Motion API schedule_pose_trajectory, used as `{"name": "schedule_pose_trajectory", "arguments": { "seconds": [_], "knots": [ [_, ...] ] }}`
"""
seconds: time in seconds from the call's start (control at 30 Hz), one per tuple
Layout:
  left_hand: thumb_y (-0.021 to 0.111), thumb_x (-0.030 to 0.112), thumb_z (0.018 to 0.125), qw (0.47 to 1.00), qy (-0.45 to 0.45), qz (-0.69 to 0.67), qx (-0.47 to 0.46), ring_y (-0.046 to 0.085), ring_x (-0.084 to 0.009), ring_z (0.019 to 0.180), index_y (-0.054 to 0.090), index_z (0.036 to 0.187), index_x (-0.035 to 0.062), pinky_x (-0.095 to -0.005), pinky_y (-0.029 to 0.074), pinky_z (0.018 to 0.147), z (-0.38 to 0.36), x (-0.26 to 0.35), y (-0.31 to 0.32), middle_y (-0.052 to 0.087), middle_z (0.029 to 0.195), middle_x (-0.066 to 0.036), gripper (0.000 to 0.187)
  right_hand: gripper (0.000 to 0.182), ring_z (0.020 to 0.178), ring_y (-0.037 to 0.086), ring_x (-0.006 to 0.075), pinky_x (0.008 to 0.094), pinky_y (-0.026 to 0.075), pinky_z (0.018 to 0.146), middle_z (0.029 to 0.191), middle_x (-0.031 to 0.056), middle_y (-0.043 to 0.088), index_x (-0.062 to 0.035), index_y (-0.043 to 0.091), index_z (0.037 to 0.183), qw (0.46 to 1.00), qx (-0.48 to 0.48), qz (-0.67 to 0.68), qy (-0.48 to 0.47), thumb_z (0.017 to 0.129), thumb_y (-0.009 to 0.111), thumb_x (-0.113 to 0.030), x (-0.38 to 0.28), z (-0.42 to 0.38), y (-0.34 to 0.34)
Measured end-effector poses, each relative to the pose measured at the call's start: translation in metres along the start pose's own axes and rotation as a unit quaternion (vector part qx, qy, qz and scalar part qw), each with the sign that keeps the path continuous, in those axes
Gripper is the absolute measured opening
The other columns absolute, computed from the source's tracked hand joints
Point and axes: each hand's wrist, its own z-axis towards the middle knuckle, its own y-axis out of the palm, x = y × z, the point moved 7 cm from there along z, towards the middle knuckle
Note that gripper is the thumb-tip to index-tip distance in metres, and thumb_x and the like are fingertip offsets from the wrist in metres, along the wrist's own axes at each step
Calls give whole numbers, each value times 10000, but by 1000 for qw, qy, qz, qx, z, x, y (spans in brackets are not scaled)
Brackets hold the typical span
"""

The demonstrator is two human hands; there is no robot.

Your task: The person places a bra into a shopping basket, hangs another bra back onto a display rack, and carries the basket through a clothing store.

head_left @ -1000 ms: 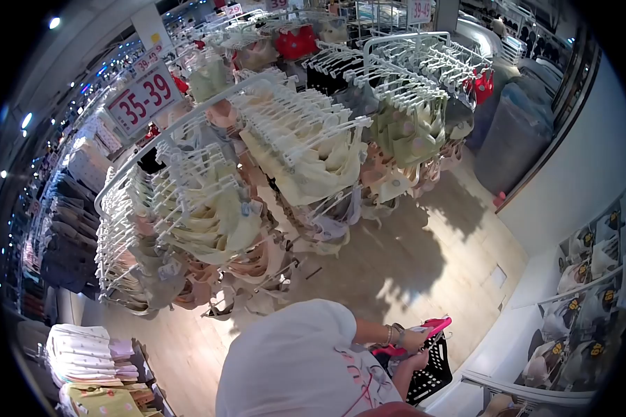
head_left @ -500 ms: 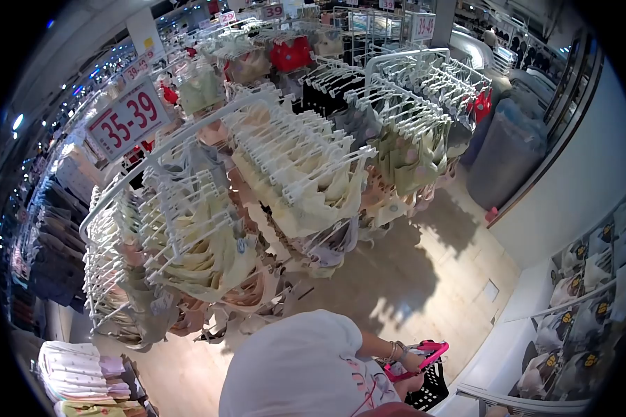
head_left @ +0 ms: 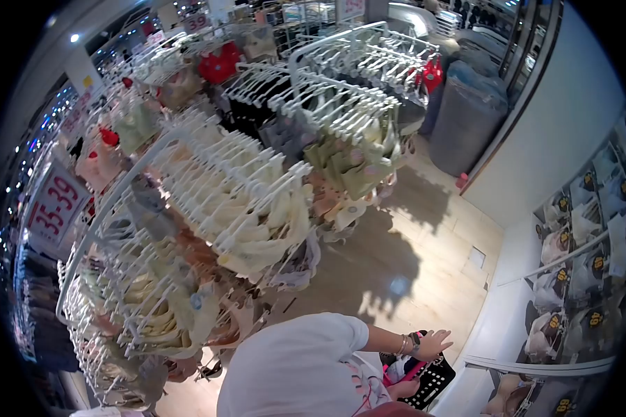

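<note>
My left hand (head_left: pixel 432 342), with bracelets at the wrist, is spread open just above a black shopping basket (head_left: pixel 435 381) at the bottom right. It touches nothing. My right hand (head_left: pixel 405 389) sits lower, close to my white T-shirt. It is partly hidden and closed around the basket's pink handle (head_left: pixel 413 372). Something pale lies inside the basket.
A round rack (head_left: pixel 209 174) of white hangers with pale yellow bras fills the left and middle, with a red "35-39" price sign (head_left: pixel 55 205). More racks (head_left: pixel 355 83) stand behind it. A grey covered stack (head_left: pixel 466 118) is at the back right, a white wall display (head_left: pixel 577 278) of packaged goods on the right, and wooden floor (head_left: pixel 424 236) between.
My left hand has let go of the pink handle and spread its fingers; the handle has dropped lower. The view has swung, so the racks have shifted left and closer.
</note>
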Motion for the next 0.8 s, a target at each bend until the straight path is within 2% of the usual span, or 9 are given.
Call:
{"name": "schedule_pose_trajectory", "arguments": {
  "seconds": [0.07,0.17,0.2,0.3,0.33,0.57,0.7,0.73,0.8],
  "knots": [
    [648,309,800,999,53,-8,-9,243,-360,1369,470,1303,41,-616,296,1021,19,4,8,349,1400,-215,597,288,835,618,261,365,498,766,904,171,652,76,627,1038,1000,13,-1,2,940,528,-175,-1,11,-4],
    [602,351,826,969,149,73,-182,272,-301,1366,544,1211,53,-611,288,1029,34,4,49,405,1360,-175,490,288,837,617,260,364,498,767,908,171,651,78,625,1040,1000,28,-6,9,941,528,-175,3,33,-14],
    [577,376,834,982,159,51,-90,370,-250,1284,594,1079,78,-571,338,994,34,2,54,482,1236,-127,387,289,838,616,260,363,498,768,909,171,650,79,624,1040,999,34,-8,9,941,528,-174,2,42,-18],
    [573,369,835,978,179,48,-96,448,-226,1159,592,1018,89,-518,391,905,47,0,69,502,1124,-92,335,289,840,615,259,362,497,769,912,171,649,81,623,1042,999,42,-18,8,942,527,-174,-1,65,-23],
    [576,375,831,974,208,72,-49,470,-221,1085,576,984,95,-468,409,817,48,3,67,500,1065,-75,320,290,840,615,259,362,497,769,913,172,649,81,622,1042,999,44,-24,6,942,527,-173,-2,74,-27],
    [611,380,801,971,201,41,-124,463,-248,1150,543,1130,105,-463,409,811,67,7,82,512,1134,-97,434,292,845,612,257,359,497,773,920,172,646,86,617,1045,997,43,-41,-43,944,527,-172,-21,134,-31],
    [626,357,786,966,211,19,-146,435,-274,1197,523,1173,93,-504,406,836,64,4,73,485,1204,-128,480,293,848,610,256,358,497,775,924,173,645,89,615,1047,995,48,-55,-66,945,527,-171,-34,160,-42],
    [624,397,797,963,199,11,-181,401,-290,1232,537,1184,99,-553,402,858,65,-1,84,470,1238,-132,497,293,849,610,256,358,497,775,925,173,644,89,614,1048,995,47,-55,-70,945,527,-171,-37,165,-45],
    [623,428,789,965,193,2,-179,396,-285,1240,553,1178,115,-556,408,840,63,-4,92,471,1244,-129,505,294,844,608,252,355,496,770,923,170,644,88,613,1052,994,48,-50,-83,944,529,-173,-45,176,-47]
  ]
}}
